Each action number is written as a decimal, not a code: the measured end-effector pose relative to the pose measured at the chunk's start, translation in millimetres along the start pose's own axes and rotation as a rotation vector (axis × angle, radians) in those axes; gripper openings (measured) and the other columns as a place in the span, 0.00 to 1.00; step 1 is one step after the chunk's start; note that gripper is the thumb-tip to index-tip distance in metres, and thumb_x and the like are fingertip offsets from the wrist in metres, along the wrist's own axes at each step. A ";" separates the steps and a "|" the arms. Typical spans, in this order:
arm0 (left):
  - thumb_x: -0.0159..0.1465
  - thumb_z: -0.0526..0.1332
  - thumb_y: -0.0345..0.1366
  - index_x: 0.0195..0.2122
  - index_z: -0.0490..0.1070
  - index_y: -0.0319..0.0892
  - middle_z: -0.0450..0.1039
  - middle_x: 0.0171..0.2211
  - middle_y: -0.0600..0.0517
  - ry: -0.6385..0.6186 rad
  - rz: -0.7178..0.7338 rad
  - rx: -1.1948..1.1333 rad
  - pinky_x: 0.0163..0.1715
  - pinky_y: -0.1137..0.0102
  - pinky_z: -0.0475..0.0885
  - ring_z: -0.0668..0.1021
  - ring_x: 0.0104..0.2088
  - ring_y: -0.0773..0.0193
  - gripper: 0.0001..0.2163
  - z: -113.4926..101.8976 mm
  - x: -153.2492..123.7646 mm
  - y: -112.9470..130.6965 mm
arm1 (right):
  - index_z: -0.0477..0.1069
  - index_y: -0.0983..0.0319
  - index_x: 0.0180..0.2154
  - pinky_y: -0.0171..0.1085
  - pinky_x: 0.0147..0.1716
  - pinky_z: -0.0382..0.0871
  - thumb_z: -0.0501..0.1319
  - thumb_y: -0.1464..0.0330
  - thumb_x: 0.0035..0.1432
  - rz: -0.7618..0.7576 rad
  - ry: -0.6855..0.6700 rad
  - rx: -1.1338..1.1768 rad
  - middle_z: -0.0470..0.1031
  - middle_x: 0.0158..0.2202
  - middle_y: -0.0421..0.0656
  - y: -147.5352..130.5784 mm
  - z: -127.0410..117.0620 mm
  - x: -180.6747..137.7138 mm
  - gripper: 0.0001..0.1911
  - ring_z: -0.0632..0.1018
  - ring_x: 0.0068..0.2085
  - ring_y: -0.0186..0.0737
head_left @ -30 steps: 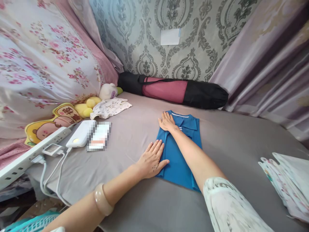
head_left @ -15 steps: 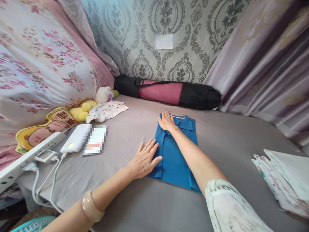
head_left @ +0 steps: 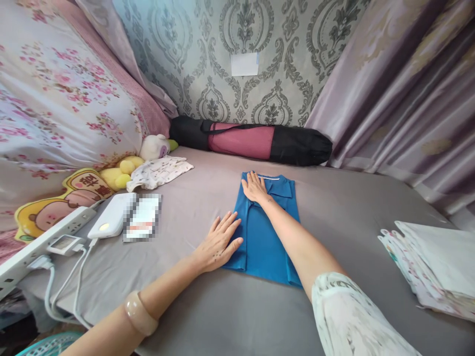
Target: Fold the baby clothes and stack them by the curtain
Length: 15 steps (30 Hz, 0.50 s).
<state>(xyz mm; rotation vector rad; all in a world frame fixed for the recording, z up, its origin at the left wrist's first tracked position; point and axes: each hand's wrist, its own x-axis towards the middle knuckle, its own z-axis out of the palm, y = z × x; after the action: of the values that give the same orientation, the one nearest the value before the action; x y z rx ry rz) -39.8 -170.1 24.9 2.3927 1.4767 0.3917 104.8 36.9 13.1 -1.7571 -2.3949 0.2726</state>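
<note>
A blue shirt lies on the grey bed sheet with its sides and sleeves folded inward, its collar end facing the wall. My right hand rests flat on its upper left part near the collar, fingers stretched out. Lower down, my left hand lies spread at the shirt's left edge, the thumb over the cloth. Neither hand grips anything. My right forearm crosses the shirt and hides part of its right side.
Folded light-coloured clothes lie at the right. At the left are a power strip, a white power bank, a blurred phone, plush toys and a small printed cloth. A black-and-pink mat bag lies along the wall.
The whole view has shifted slightly, so everything sits a little further left. Both hands stay at the same places on the shirt.
</note>
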 end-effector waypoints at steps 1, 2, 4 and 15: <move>0.71 0.40 0.49 0.67 0.49 0.43 0.42 0.69 0.47 0.018 -0.013 -0.011 0.66 0.52 0.43 0.44 0.68 0.57 0.26 0.0 -0.4 -0.1 | 0.44 0.71 0.67 0.46 0.65 0.32 0.34 0.58 0.68 -0.011 0.011 -0.001 0.40 0.70 0.49 -1.8 -2.0 -3.6 0.34 0.43 0.69 0.43; 0.71 0.40 0.49 0.66 0.49 0.43 0.42 0.69 0.47 0.033 -0.025 -0.019 0.66 0.52 0.42 0.43 0.68 0.57 0.26 0.0 -0.8 0.0 | 0.43 0.71 0.67 0.47 0.65 0.31 0.34 0.58 0.68 -0.022 0.017 -0.005 0.39 0.70 0.49 -3.8 -2.9 -7.5 0.34 0.42 0.69 0.44; 0.71 0.41 0.48 0.66 0.50 0.42 0.42 0.69 0.46 0.052 -0.036 -0.024 0.66 0.52 0.42 0.43 0.68 0.56 0.26 0.2 -1.3 0.2 | 0.43 0.71 0.67 0.48 0.65 0.31 0.34 0.57 0.68 -0.032 -0.006 -0.014 0.38 0.70 0.49 -7.4 -1.4 -14.9 0.34 0.41 0.69 0.44; 0.67 0.51 0.48 0.65 0.49 0.38 0.48 0.67 0.40 0.151 -0.035 -0.056 0.65 0.50 0.45 0.47 0.68 0.50 0.30 9.5 -1.9 -7.1 | 0.47 0.72 0.66 0.48 0.65 0.35 0.37 0.59 0.68 -0.021 0.017 -0.016 0.44 0.69 0.51 -10.8 6.2 -23.4 0.32 0.46 0.68 0.45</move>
<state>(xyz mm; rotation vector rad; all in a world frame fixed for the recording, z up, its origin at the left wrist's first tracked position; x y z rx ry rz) -42.8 -169.8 13.2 2.3350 1.5468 0.6093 100.3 11.0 9.2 -1.7334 -2.4093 0.2355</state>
